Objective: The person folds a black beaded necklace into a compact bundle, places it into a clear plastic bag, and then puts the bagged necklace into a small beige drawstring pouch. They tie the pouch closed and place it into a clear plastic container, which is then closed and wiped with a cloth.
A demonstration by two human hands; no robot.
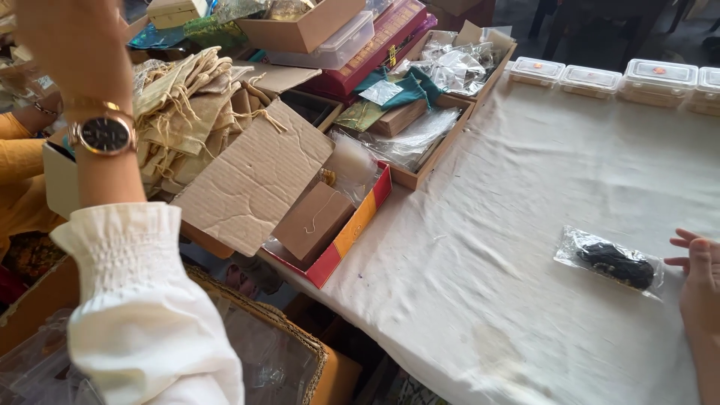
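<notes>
Left hand (pixel 71 37) raised, grip unclear, right hand (pixel 699 289) loosely open beside clear packet (pixel 609 262)

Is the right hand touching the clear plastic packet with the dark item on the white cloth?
Apart. The head view shows white cloth between the right hand fingertips and the clear plastic packet.

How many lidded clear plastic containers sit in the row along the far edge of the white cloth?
4 in one row: first at the left end, second, third, fourth cut by the right frame edge. More may continue out of view.
</notes>
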